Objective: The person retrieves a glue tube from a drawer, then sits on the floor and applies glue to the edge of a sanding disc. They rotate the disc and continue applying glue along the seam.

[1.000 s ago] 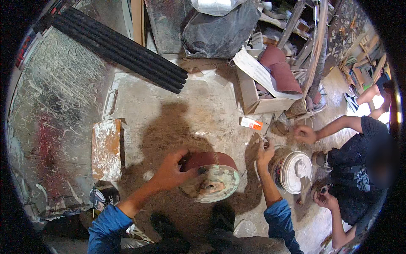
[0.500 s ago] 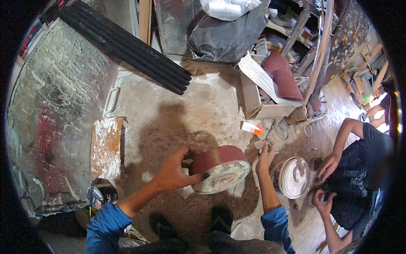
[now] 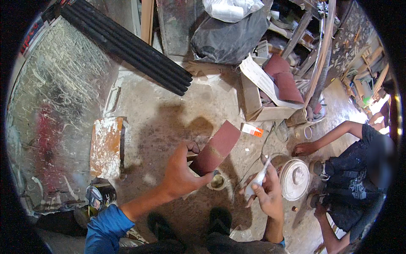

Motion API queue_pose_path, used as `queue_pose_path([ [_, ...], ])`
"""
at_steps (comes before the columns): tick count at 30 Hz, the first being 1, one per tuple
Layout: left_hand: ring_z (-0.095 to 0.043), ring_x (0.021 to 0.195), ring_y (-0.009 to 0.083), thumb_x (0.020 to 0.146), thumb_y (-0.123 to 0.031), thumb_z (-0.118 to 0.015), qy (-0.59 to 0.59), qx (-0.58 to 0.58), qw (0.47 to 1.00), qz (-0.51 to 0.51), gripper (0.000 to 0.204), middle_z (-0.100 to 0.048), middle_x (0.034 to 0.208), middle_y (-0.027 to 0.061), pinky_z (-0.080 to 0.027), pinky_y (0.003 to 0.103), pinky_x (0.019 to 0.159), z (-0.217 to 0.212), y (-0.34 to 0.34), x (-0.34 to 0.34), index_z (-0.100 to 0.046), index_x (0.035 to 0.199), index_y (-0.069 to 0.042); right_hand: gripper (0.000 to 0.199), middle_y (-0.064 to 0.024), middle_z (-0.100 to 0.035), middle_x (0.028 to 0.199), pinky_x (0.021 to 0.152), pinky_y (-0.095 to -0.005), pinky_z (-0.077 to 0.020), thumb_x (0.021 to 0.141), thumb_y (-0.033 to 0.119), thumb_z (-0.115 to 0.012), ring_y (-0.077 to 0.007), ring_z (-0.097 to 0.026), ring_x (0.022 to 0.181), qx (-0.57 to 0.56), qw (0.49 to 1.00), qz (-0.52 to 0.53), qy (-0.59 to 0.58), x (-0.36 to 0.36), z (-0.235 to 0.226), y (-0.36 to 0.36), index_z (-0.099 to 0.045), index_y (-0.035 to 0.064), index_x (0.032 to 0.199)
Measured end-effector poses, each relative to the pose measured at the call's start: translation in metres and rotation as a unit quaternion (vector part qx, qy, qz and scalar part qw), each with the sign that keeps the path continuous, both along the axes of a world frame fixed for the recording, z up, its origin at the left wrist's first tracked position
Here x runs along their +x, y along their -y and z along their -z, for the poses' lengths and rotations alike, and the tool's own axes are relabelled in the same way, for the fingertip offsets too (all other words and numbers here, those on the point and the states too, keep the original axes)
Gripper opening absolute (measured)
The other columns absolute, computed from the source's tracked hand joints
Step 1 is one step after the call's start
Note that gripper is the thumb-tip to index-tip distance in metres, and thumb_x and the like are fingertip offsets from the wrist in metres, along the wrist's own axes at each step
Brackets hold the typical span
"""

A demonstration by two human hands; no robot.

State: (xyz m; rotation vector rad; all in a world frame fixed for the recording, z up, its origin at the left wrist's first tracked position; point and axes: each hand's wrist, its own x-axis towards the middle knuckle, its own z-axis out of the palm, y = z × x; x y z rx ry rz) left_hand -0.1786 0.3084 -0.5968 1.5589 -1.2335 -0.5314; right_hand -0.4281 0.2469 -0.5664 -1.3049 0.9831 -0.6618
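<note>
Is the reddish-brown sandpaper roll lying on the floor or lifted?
Lifted. The left hand grips the sandpaper roll at its lower end, tilted up to the right above the concrete floor.

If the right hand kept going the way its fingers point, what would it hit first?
The right hand, holding a white tube, points up and left; probably the reddish-brown sandpaper roll in the left hand, though depth is unclear.

A sandpaper roll (image 3: 215, 149) is sitting in the left hand (image 3: 182, 174), tilting up to the right, above a small tin (image 3: 218, 182) on the floor. To its right the right hand (image 3: 266, 192) is gripping a tube (image 3: 259, 178). A lidded bucket (image 3: 294, 179) is standing just right of that, beside a crouching person (image 3: 351, 169). A paint can (image 3: 100, 194) is standing far left, below a board (image 3: 105, 146).
</note>
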Motion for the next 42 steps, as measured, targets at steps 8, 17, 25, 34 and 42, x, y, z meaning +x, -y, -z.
queue_pose_path([
  [8,-0.060,0.079,0.0317,0.060,-0.022,-0.087,0.072,-0.013,0.997,-0.035,0.060,-0.055,0.090,0.0142,-0.049,0.041,0.068,0.000,-0.003,-0.002,-0.050,0.103,-0.004,0.041,-0.0066,-0.063,0.075,0.047,-0.0223,-0.0461,0.086,0.009,-0.074,-0.0106,-0.059,0.057,-0.086,0.993,0.044,0.063,-0.005,0.000,-0.017,-0.052,-0.0012,0.119],
  [17,-0.062,0.085,0.0233,0.058,-0.025,-0.088,0.086,0.048,0.995,-0.035,0.066,-0.059,0.094,0.0116,-0.053,0.036,0.076,0.001,-0.005,-0.003,-0.050,0.108,-0.003,0.036,-0.0008,-0.054,0.076,0.048,-0.0201,-0.0355,0.089,0.029,-0.072,-0.0050,-0.047,0.057,-0.080,0.980,0.144,0.111,-0.007,0.000,-0.020,-0.052,0.0023,0.102],
  [25,-0.061,0.072,0.0267,0.058,-0.034,-0.086,0.008,0.066,0.998,-0.004,0.066,-0.056,0.086,0.0136,-0.053,0.038,0.065,-0.006,-0.005,-0.006,-0.048,0.101,-0.001,0.044,-0.0009,-0.050,0.078,0.048,-0.0202,-0.0347,0.087,0.038,-0.072,-0.0057,-0.046,0.058,-0.128,0.970,0.197,0.061,-0.002,-0.003,-0.026,-0.048,0.0043,0.101],
  [34,-0.058,0.076,0.0200,0.056,-0.033,-0.087,-0.024,0.094,0.995,0.023,0.069,-0.053,0.088,0.0108,-0.052,0.034,0.065,-0.012,-0.005,-0.007,-0.046,0.101,-0.001,0.048,0.0000,-0.047,0.080,0.053,-0.0205,-0.0341,0.084,0.041,-0.075,-0.0062,-0.044,0.063,-0.124,0.969,0.208,0.052,-0.005,-0.002,-0.027,-0.047,0.0043,0.099],
  [42,-0.058,0.077,0.0195,0.054,-0.029,-0.088,0.037,0.117,0.992,0.018,0.067,-0.054,0.086,0.0092,-0.052,0.034,0.067,-0.013,-0.006,-0.008,-0.048,0.101,-0.003,0.047,-0.0002,-0.043,0.084,0.066,-0.0232,-0.0320,0.083,0.041,-0.075,-0.0090,-0.041,0.075,-0.159,0.965,0.209,0.009,-0.012,0.005,-0.026,-0.048,0.0050,0.093],
])
